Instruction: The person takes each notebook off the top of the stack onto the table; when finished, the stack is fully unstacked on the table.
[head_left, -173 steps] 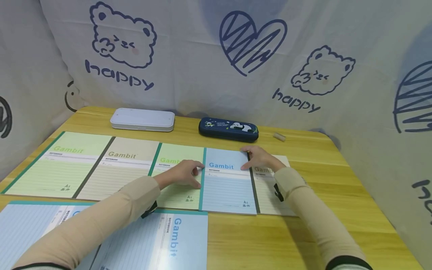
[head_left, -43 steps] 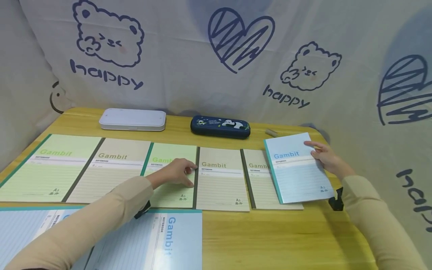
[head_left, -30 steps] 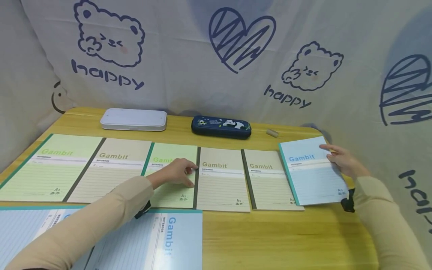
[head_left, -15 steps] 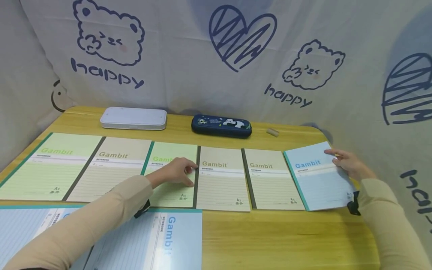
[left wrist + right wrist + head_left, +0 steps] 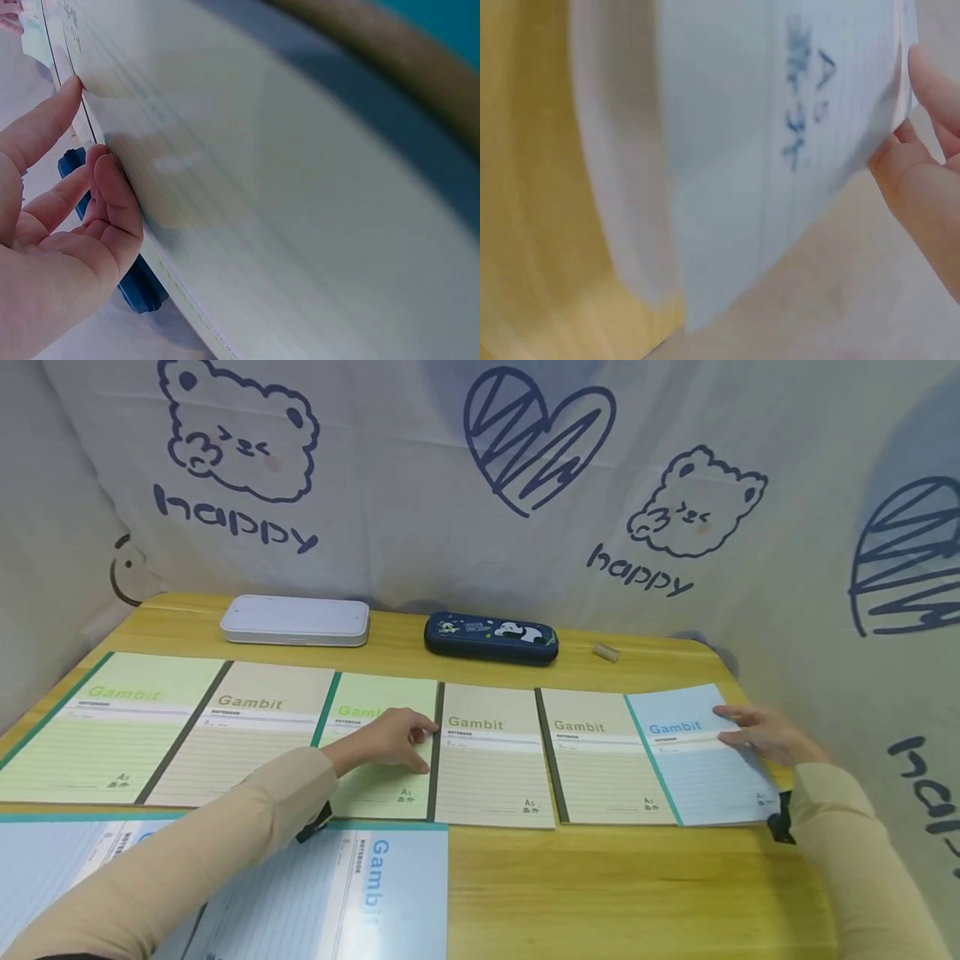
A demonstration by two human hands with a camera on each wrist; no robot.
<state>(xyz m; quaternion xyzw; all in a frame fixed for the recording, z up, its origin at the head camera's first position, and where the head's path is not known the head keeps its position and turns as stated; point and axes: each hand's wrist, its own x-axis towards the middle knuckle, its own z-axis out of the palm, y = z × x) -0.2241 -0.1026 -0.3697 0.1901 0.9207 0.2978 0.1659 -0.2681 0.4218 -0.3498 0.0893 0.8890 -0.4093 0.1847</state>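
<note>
My left hand rests on the third notebook in the row, a green one. Its thumb and fingertips touch along the seam with the tan notebook to its right. The left wrist view shows that hand's fingers loosely bent against the covers. At the row's right end, my right hand pinches the right edge of a blue notebook. In the right wrist view its thumb lies over the cover and fingers go beneath. The blue notebook's teal spine lies along the right edge of another tan notebook.
A green notebook and a tan one lie at the row's left. Blue notebooks lie sideways in front, partly under my left sleeve. Behind are a white case, a navy panda pencil case and a small tan piece.
My right hand has carried the blue notebook from between the green and tan notebooks to the row's right end and lowered it there. A tan notebook fills its old place. My left hand stays.
</note>
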